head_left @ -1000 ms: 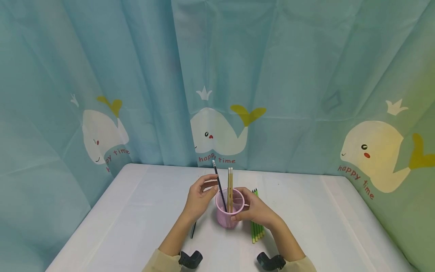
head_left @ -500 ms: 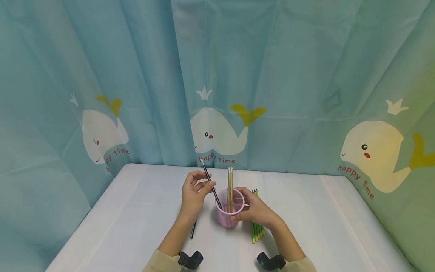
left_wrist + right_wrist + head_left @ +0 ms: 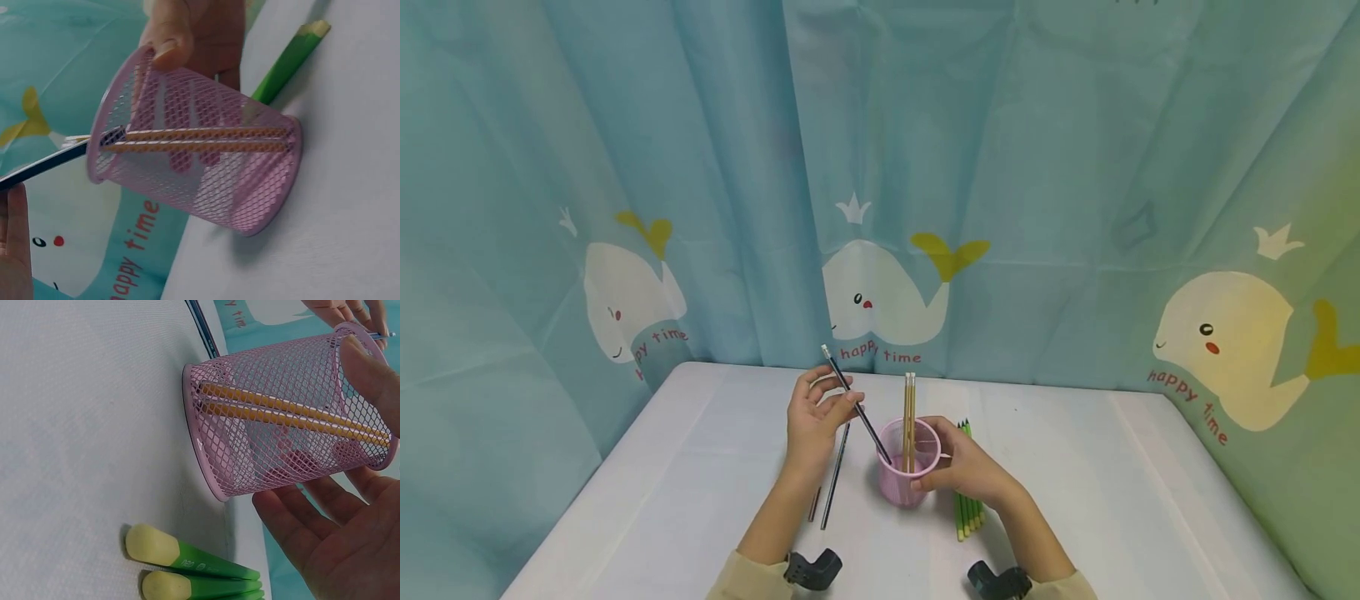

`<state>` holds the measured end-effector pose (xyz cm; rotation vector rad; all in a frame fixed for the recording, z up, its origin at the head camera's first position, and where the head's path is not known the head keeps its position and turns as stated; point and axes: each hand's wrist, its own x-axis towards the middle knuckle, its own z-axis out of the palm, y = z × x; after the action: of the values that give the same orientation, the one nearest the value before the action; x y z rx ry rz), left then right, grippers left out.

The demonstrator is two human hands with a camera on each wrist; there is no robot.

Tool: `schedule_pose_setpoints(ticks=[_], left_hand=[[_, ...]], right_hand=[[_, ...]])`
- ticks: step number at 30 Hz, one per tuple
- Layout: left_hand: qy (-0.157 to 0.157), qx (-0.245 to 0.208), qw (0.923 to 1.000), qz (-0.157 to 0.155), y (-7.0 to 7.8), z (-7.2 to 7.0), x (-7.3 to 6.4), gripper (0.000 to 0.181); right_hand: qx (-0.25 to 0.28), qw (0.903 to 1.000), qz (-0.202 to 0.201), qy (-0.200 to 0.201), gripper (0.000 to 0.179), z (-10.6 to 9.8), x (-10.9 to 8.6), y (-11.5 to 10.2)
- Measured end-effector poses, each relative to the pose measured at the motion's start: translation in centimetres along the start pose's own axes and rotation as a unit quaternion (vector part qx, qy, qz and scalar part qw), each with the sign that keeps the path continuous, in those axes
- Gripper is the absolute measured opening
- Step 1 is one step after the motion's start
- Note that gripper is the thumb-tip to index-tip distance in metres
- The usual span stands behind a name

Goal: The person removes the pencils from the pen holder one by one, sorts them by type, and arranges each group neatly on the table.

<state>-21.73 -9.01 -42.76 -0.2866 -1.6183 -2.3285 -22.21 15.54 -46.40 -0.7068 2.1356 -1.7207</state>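
Observation:
My left hand (image 3: 808, 425) pinches a dark pencil (image 3: 870, 428) with a white eraser end. The pencil leans left, eraser up, and its lower end reaches inside the mouth of a pink mesh pen cup (image 3: 898, 487). My right hand (image 3: 972, 468) grips the cup from the right, thumb (image 3: 369, 372) at the rim and fingers spread along the far wall. Two yellow pencils (image 3: 269, 403) stand together inside the cup, visible through the mesh in both wrist views.
Two more dark pencils lie on the white table left of the cup, one of them a black pencil (image 3: 834, 485) under my left hand's side. Several green pencils (image 3: 967, 510) lie beside my right wrist. A blue curtain (image 3: 1060, 208) with whales hangs behind the table.
My left hand has moved left, tilting the dark pencil further leftward while its lower end stays at the cup. Another dark pencil on the table has come into view. The right hand holds still.

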Motion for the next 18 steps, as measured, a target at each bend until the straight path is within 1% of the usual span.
schedule_pose_setpoints(ticks=[4,9,13,18], left_hand=[[0.004,-0.010,0.9998,0.013,0.6,-0.2,0.2,0.046],[0.012,-0.007,0.9996,0.024,1.2,-0.8,0.5,0.043],[0.029,-0.009,0.9993,0.020,1.6,-1.3,0.8,0.043],[0.041,-0.005,0.9991,0.008,2.0,-2.1,1.0,0.040]], right_hand=[[0.001,1.0000,0.005,-0.002,0.082,0.0,0.0,0.0],[-0.005,1.0000,0.003,0.000,0.081,-0.1,0.0,0.0],[-0.007,1.0000,-0.001,-0.002,0.080,-0.1,0.0,-0.1],[-0.010,0.9999,0.007,-0.003,0.082,-0.1,0.0,-0.1]])
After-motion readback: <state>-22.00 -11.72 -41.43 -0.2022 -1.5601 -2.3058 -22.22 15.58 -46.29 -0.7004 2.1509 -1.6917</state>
